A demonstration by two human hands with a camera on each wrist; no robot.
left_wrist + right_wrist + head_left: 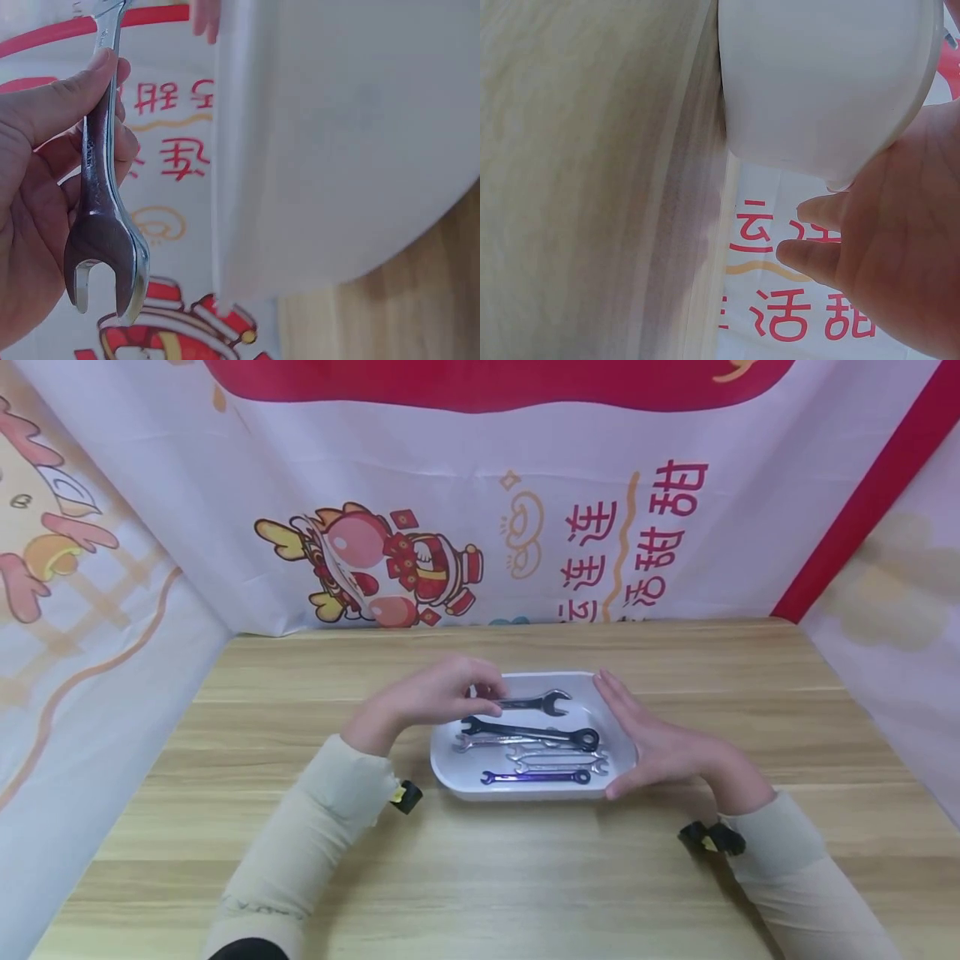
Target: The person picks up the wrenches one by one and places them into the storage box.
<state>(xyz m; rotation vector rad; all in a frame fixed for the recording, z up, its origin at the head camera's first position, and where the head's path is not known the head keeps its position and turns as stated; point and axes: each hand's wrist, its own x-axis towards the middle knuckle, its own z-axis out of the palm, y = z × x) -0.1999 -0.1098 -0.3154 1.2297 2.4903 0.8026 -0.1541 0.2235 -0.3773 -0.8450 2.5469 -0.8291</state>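
Observation:
A white tray (525, 794) holds several wrenches. My left hand (446, 689) reaches over its back left rim and pinches the shaft of a silver open-end wrench (99, 161) between thumb and fingers. One jaw end of this wrench shows in the head view, above the back of the tray. My right hand (667, 750) lies against the tray's right end, fingers stretched toward the back corner and thumb at the front one. In the tray, a black combination wrench (525, 732) lies over silver wrenches (562, 767), and a purple combination wrench (536, 777) is closest to the front.
The tray stands on a wood-grain table (525, 877). A white printed cloth (420, 452) hangs along the table's back edge, and more cloth hangs on both sides. Black straps (711, 838) with cameras sit at the sleeve cuffs.

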